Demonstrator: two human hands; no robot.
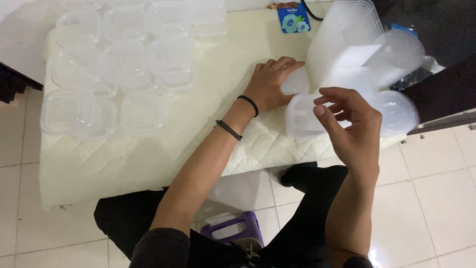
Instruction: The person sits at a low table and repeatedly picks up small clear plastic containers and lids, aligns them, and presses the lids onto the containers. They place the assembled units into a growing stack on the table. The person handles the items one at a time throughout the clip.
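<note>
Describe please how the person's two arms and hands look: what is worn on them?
Both forearms are bare. The left hand has two thin black bands below it: one at the wrist and a second, narrower one a little further up the forearm. The right hand shows no band, ring or watch. Dark short sleeves cover the upper arms. No gloves are worn.

Clear plastic containers [124, 64] on a cream quilted cloth [148, 154] — purple stool [233, 231] below.
</note>
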